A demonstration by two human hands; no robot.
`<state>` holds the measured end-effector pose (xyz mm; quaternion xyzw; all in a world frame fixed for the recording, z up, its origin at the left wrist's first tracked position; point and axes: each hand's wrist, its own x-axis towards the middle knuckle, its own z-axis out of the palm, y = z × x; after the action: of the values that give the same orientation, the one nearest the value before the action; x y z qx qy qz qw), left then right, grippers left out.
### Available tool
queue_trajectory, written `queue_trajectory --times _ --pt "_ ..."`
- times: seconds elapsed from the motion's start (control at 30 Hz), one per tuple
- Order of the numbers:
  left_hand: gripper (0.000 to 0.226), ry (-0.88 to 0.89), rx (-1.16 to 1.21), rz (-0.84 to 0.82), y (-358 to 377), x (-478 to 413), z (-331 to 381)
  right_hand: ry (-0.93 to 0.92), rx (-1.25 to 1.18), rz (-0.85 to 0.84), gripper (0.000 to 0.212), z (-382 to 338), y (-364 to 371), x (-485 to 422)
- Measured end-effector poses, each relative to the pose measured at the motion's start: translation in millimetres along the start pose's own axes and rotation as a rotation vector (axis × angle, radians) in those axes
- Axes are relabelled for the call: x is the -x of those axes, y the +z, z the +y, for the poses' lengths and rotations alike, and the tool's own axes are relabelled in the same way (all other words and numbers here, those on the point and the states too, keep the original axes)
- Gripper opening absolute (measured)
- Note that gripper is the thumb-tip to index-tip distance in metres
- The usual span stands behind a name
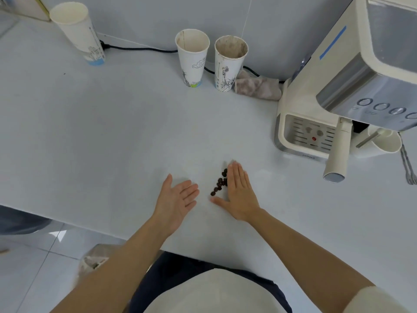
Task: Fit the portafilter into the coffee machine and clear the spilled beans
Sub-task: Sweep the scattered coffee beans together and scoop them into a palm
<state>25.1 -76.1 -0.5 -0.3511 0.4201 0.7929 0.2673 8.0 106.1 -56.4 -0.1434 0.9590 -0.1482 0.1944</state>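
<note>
Several dark coffee beans [219,184] lie in a short line on the white counter [112,136]. My right hand [240,193] stands on its edge, fingers straight, touching the right side of the beans. My left hand [178,198] is palm up and open, just left of the beans, holding nothing. The cream coffee machine [352,86] stands at the right. The portafilter sits in the machine, its cream handle [338,152] pointing out toward me over the drip tray [306,136].
Three paper cups stand at the back: one [79,32] far left, two used ones [193,57] [229,62] in the middle. A crumpled cloth [257,86] and a black cable [140,49] lie by the wall. A white cup [383,141] sits by the machine. The counter's edge runs near my body.
</note>
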Motion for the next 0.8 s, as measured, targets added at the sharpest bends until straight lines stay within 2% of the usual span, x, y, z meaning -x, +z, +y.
queue_trajectory --times 0.23,0.3,0.43,0.53,0.7,0.8 --pt "0.070 -0.103 0.096 0.000 -5 7 -7 -0.093 0.005 0.059 0.094 -5 -2 -19" --pt "0.070 -0.114 0.106 -0.001 -3 6 -7 -0.156 0.025 0.148 0.088 -2 1 -24" --pt "0.069 -0.142 0.074 0.008 0 -2 -8 -0.274 0.158 0.412 0.038 8 8 -35" --pt "0.065 -0.165 0.060 0.012 2 -8 -10 -0.334 0.183 0.548 0.018 14 8 -44" --pt "0.062 -0.193 0.071 0.002 5 -17 -11 -0.385 0.199 0.622 0.020 23 9 -57" --pt "0.062 -0.206 0.088 -0.008 6 -21 -11 -0.380 0.205 0.672 0.032 25 10 -59"
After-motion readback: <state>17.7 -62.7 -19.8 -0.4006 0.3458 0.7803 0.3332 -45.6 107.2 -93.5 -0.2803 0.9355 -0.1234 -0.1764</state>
